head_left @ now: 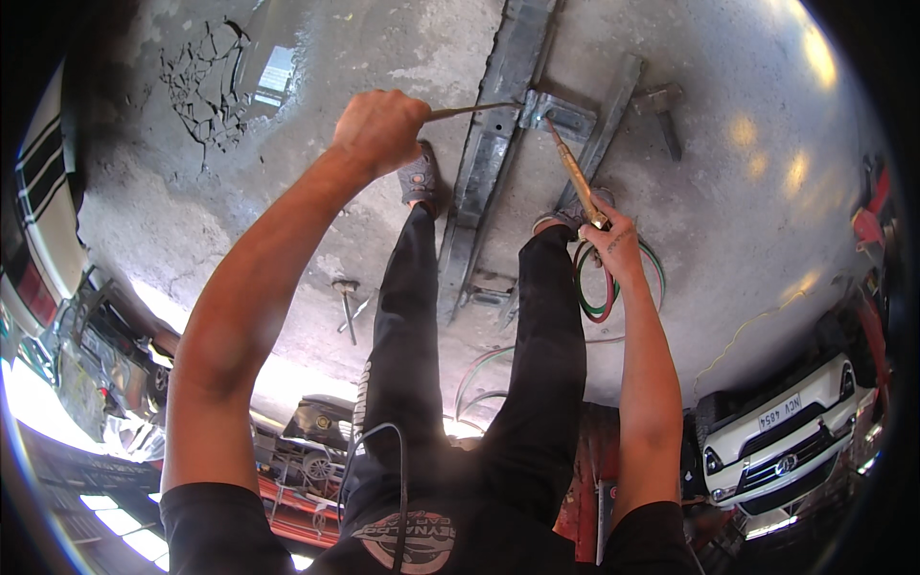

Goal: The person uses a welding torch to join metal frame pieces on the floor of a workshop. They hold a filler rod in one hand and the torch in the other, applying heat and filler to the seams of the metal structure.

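Note:
My left hand (381, 129) is closed in a fist around a thin dark metal rod (470, 110). The rod's far end reaches a small metal bracket (567, 117) on the side of a long steel beam (484, 153). In my right hand (613, 240) is a brass gas torch (575, 177), its tip pointing at the bracket from the near side. I cannot make out a flame. Red and green hoses (659, 278) loop on the floor below the torch. A narrower steel bar (611, 115) lies to the right of the bracket.
A hammer (666, 120) lies right of the steel, another hammer (347, 311) left of my legs. My feet stand on both sides of the beam. Broken dark fragments (206, 91) lie at the far left. A white vehicle (781, 446) is at the right, a yellow cord (733, 340) nearby.

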A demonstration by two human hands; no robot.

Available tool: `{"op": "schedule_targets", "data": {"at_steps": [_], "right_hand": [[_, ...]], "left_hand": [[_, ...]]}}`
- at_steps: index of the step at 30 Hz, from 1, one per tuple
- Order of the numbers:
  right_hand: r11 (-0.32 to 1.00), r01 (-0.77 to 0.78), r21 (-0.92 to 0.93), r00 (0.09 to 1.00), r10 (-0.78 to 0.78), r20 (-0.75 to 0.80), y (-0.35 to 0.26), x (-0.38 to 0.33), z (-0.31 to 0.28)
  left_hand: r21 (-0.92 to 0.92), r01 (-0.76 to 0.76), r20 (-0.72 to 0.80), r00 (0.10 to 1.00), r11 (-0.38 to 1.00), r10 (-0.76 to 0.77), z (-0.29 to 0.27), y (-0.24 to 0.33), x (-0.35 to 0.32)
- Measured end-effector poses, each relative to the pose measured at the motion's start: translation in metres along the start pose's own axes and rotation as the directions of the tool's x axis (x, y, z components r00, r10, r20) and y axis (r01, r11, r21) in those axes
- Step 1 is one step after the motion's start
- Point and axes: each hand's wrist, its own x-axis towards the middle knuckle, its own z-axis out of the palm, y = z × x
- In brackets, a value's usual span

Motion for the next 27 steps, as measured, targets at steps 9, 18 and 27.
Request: {"op": "schedule_targets", "data": {"at_steps": [9, 18, 27], "right_hand": [[0.999, -0.028, 0.034, 1.0, 0.027, 0.007, 0.002, -0.003, 0.004], [1.0, 0.011, -0.012, 1.0, -0.011, -0.027, 0.011, -0.004, 0.007], [0.999, -0.04, 0.015, 0.999, 0.04, -0.016, -0.006, -0.012, 0.011]], "left_hand": [[0.016, 0.025, 0.033, 0.999, 1.0, -0.025, 0.0, 0.006, -0.002], [0.022, 0.012, 0.03, 0.999, 1.0, -0.012, 0.002, 0.007, -0.004], [0.0, 0.005, -0.008, 1.0, 1.0, -0.005, 0.008, 0.019, -0.014]]}}
